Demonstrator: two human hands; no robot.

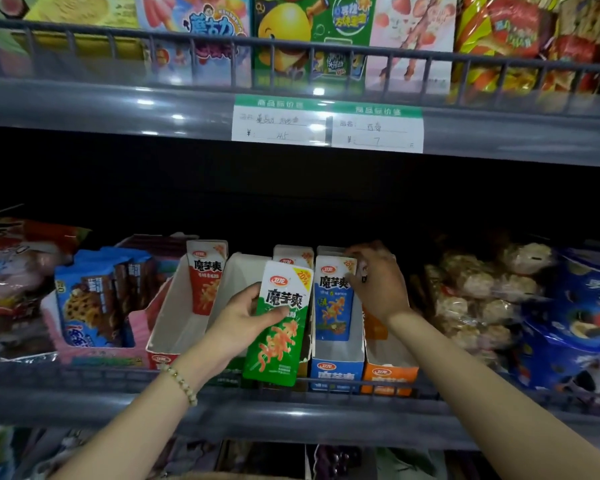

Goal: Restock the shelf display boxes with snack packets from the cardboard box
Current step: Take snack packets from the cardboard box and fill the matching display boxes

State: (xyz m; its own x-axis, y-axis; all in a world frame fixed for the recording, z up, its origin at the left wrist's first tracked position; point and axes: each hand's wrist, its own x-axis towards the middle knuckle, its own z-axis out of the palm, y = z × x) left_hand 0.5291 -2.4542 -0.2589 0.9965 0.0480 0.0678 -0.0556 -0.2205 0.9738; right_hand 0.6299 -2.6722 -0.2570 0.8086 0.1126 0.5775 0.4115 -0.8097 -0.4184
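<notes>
While the left hand [243,317] grips a green konjac packet [278,327] out in front of the shelf edge [326,414], thumb across its face and fingers curled behind, the right hand [378,285] is up at the blue display box [336,372]. There, thumb and fingertips pinch the top corner of a blue packet [333,303] that stands upright inside. So that's 1 packet held ready and 1 being seated!

Look along the row. The red display box [163,355] shows just 1 red packet [205,278] at the back, with bare white floor ahead of it. The green display box [238,271] looks largely hollow behind the held packet. 1 more packet top [293,254] pokes up at the rear, but which box it stands in I cannot tell. The orange display box [388,375] is mostly hidden by the right wrist.

My read is that restocking is at an early stage, with plenty of room in all 4 boxes. The green packet looks due for its own box. The cardboard box is not in view.
</notes>
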